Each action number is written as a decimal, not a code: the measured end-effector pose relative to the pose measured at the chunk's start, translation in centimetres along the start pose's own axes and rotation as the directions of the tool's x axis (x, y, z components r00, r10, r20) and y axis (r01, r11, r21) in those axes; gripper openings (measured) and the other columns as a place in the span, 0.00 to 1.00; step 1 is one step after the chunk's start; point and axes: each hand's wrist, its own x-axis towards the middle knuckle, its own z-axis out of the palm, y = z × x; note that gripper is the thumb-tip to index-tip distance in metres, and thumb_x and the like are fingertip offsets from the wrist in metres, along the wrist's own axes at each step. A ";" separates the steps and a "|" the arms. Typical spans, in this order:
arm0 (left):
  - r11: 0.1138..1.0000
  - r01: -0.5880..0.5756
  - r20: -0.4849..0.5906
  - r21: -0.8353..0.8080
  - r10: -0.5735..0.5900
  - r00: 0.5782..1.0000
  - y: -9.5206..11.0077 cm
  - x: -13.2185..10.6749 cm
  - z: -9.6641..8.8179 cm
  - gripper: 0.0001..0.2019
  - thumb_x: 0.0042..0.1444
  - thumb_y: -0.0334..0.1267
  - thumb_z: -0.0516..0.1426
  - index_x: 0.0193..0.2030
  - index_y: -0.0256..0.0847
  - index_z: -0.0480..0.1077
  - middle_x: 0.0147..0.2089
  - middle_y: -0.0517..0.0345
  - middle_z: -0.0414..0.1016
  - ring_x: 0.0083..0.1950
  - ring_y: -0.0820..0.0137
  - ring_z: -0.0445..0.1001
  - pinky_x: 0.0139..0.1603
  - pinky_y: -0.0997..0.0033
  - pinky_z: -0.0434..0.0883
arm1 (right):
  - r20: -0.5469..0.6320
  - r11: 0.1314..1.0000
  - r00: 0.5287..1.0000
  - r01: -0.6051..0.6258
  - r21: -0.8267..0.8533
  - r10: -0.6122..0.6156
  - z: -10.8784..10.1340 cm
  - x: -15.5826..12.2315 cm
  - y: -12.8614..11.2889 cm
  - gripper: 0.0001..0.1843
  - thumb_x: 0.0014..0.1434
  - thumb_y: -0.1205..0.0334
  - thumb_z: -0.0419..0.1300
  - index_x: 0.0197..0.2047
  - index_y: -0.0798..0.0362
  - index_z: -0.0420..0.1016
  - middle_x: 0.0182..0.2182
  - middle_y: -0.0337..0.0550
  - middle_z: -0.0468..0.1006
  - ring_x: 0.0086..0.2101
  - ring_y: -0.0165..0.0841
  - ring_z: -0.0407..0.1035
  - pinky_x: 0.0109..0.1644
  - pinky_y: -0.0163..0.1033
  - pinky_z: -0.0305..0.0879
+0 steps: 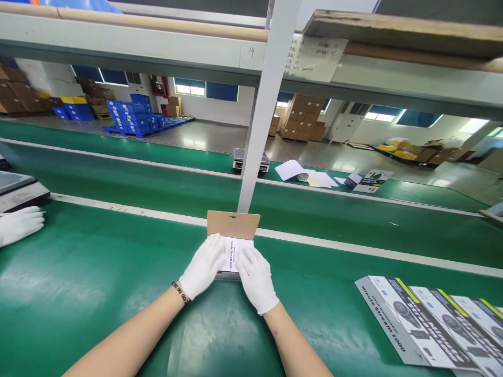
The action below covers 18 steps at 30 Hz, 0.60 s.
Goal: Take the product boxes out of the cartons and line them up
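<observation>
In front of me on the green work surface stands a small cardboard box (pixel 233 225), its brown flap raised at the far side. A white printed booklet (pixel 231 254) reading "Minute Stream 1000" lies in the box's opening. My left hand (pixel 202 267), in a white glove, rests with fingers stretched out flat over the booklet's left side. On the right side, my right hand (pixel 257 280), also gloved, lies with its fingers extended on the booklet. Both hands touch the booklet, and neither visibly grips it. The hands hide parts of the box's sides.
Several printed "Minute Stream 1000" boxes (pixel 416 324) overlap at the right. Another person's gloved hand (pixel 21 225) is at the left edge, beside a scale (pixel 23 191). A white post (pixel 261 104) rises behind my box. Papers (pixel 314 177) lie beyond the rail.
</observation>
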 end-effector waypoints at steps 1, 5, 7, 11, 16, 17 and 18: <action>0.990 -0.133 0.076 0.036 0.130 0.989 0.6 0.9 -0.4 0.21 0.68 0.46 0.43 0.59 0.39 0.65 0.59 0.43 0.68 0.63 0.53 0.64 0.64 0.49 0.62 | 0.011 1.000 1.000 -0.003 0.026 0.002 0.0 -0.2 0.1 0.20 0.66 0.63 0.44 0.43 0.53 0.78 0.40 0.49 0.77 0.43 0.40 0.68 0.48 0.44 0.66; 0.927 -0.371 0.246 0.049 0.349 0.904 2.2 2.6 -1.0 0.20 0.66 0.50 0.49 0.56 0.40 0.67 0.52 0.48 0.72 0.54 0.55 0.69 0.59 0.51 0.65 | 0.025 0.943 0.984 -0.175 0.282 0.175 0.1 0.5 1.7 0.23 0.66 0.59 0.42 0.44 0.50 0.79 0.45 0.46 0.79 0.48 0.39 0.69 0.57 0.46 0.64; 0.920 -0.386 0.256 0.063 0.359 0.897 2.2 2.7 -0.7 0.22 0.65 0.52 0.49 0.56 0.39 0.68 0.54 0.46 0.71 0.56 0.53 0.69 0.60 0.51 0.64 | -0.022 0.814 0.903 -0.377 0.442 0.430 -0.3 2.2 2.6 0.24 0.66 0.55 0.42 0.49 0.52 0.77 0.50 0.47 0.78 0.51 0.40 0.69 0.59 0.46 0.63; 0.926 -0.364 0.297 0.102 0.321 0.899 1.7 3.1 -0.1 0.24 0.65 0.56 0.48 0.52 0.39 0.72 0.55 0.45 0.72 0.57 0.51 0.69 0.61 0.49 0.63 | -0.001 0.532 0.774 -0.435 0.726 0.634 -2.1 6.6 2.8 0.33 0.62 0.40 0.49 0.60 0.55 0.70 0.57 0.49 0.72 0.56 0.41 0.66 0.59 0.45 0.64; 0.947 -0.319 0.294 -0.031 0.314 0.903 1.5 3.1 -0.5 0.24 0.63 0.54 0.50 0.56 0.41 0.71 0.60 0.47 0.71 0.62 0.52 0.67 0.66 0.50 0.59 | -0.088 0.614 0.809 -0.365 0.700 0.582 -1.9 4.5 0.4 0.27 0.54 0.36 0.59 0.33 0.54 0.80 0.51 0.52 0.76 0.56 0.45 0.66 0.61 0.48 0.61; 0.949 -0.293 0.266 -0.116 0.314 0.912 1.3 2.6 -0.7 0.24 0.64 0.53 0.50 0.58 0.42 0.70 0.61 0.50 0.70 0.62 0.53 0.66 0.67 0.51 0.59 | -0.125 0.641 0.792 -0.378 0.668 0.598 -1.4 3.0 0.0 0.25 0.53 0.37 0.61 0.33 0.53 0.80 0.53 0.52 0.75 0.58 0.46 0.64 0.62 0.49 0.60; 0.945 -0.246 0.212 -0.214 0.291 0.933 1.0 1.9 -0.8 0.23 0.64 0.53 0.49 0.59 0.43 0.69 0.62 0.52 0.70 0.63 0.56 0.67 0.67 0.53 0.60 | -0.140 0.657 0.785 -0.390 0.645 0.604 -0.8 1.5 -0.2 0.25 0.54 0.38 0.61 0.35 0.53 0.81 0.54 0.53 0.73 0.59 0.46 0.62 0.62 0.49 0.60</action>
